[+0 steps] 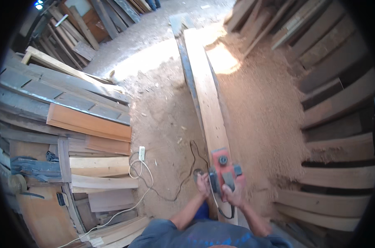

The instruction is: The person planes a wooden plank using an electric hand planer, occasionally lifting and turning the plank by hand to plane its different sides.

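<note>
Pale wood: a long plank, a red power planer resting on its near end.
The plank lies lengthwise over a bluish bench; it looks stiff and probably needs lifting at both ends. The planer seems dense and rigid, likely heavy at the plank's near end, and best taken by its rear handle and front knob. Over the plank, the right hand is closed round that handle; by the plank's left edge, the left hand is curled at a dark round piece, and whether it grips it, I cannot tell. A white socket block sits on the floor left of the plank. No brand, label or writing is legible on plank, planer or block.
</note>
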A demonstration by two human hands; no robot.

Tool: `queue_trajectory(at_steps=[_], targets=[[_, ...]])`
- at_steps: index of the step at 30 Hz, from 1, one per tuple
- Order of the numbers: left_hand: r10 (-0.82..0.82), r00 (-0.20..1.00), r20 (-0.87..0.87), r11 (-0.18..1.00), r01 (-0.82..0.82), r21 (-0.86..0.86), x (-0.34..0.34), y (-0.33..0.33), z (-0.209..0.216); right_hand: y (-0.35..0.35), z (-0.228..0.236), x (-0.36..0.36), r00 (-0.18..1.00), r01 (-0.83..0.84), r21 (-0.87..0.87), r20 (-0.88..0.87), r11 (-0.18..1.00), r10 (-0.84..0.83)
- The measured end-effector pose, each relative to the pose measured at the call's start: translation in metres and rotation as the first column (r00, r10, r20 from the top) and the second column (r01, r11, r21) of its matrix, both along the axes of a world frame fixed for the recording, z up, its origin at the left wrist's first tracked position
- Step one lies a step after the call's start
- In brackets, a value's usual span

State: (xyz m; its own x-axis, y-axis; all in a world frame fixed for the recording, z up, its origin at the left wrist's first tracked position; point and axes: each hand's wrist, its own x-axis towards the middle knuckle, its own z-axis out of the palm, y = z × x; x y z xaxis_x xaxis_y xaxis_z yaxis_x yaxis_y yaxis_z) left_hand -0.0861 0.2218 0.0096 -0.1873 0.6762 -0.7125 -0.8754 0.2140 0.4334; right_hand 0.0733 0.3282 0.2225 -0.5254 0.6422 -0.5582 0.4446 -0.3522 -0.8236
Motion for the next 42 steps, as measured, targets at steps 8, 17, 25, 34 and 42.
queue_trajectory(at_steps=[8,17,25,34,42], targets=[[0.168,0.976,0.135,0.974,-0.144,-0.172,-0.006,-0.017,0.020,0.006,-0.017,-0.021,0.993,0.117,0.202,-0.037,0.972,-0.112],[-0.176,0.838,-0.517,0.968,0.051,-0.247,0.047,0.021,0.046,0.271,0.024,-0.201,0.986,0.050,0.466,0.118,0.884,-0.118],[-0.370,0.376,-0.849,0.921,0.265,-0.284,0.048,0.022,0.044,0.444,-0.005,-0.299,0.988,0.102,0.400,0.066,0.911,-0.140],[-0.511,0.404,-0.759,0.855,0.334,-0.397,0.039,0.033,0.062,0.310,-0.018,-0.205,0.952,0.279,0.215,-0.192,0.936,-0.240],[0.012,0.999,0.049,0.999,-0.011,-0.034,0.055,0.001,0.041,-0.004,-0.017,0.039,0.991,0.091,0.240,0.074,0.967,-0.112]])
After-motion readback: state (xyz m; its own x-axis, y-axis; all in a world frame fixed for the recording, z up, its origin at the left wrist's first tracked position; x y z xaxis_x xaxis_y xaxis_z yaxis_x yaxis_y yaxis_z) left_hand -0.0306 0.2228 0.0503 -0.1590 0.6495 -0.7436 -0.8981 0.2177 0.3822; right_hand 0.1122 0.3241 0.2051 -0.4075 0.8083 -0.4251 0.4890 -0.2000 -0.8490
